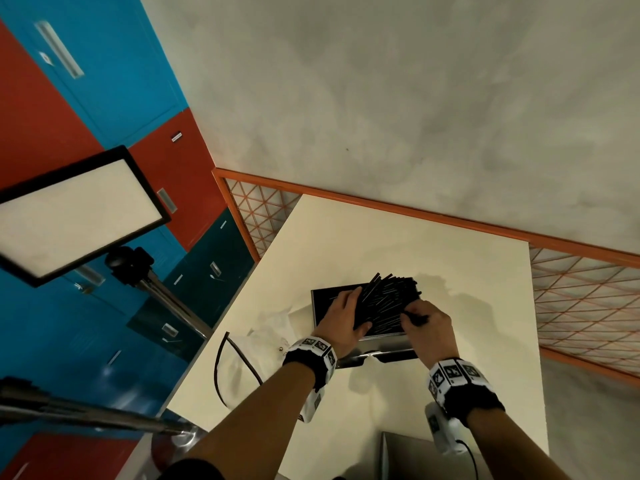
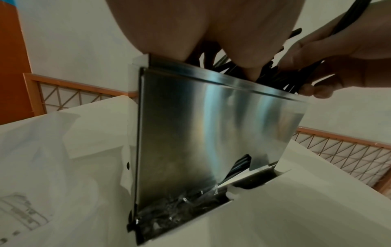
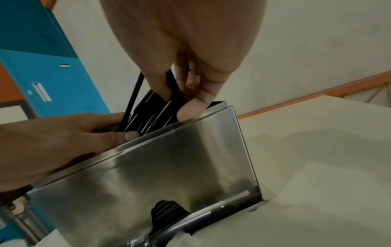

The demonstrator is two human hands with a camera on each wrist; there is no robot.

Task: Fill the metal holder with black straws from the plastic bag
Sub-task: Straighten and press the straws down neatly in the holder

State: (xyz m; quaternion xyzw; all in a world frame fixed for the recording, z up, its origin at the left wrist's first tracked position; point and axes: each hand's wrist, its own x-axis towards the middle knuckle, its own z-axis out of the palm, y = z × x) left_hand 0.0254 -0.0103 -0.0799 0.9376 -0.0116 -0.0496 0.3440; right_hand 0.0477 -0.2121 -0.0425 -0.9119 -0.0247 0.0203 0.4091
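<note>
The shiny metal holder [image 1: 381, 338] stands on the white table [image 1: 467, 341]; I also see it in the wrist views [image 2: 211, 133] [image 3: 169, 167]. A thick bundle of black straws [image 1: 388, 301] leans out of its open top, fanning up and to the right. My left hand [image 1: 346, 313] grips the bundle from the left, thumb at the holder's rim. My right hand [image 1: 420, 322] pinches a few straws [image 3: 173, 97] at the bundle's right side, above the opening. More straws show through the cut-out low in the front wall [image 3: 167, 210]. The crumpled plastic bag [image 1: 273, 327] lies left of the holder.
A black cable [image 1: 221, 368] loops on the table's left part. An orange mesh fence [image 1: 585, 306] runs behind and right of the table. A light panel on a tripod [image 1: 79, 213] stands at the left before blue and red lockers. A grey object [image 1: 398, 455] sits at the near edge.
</note>
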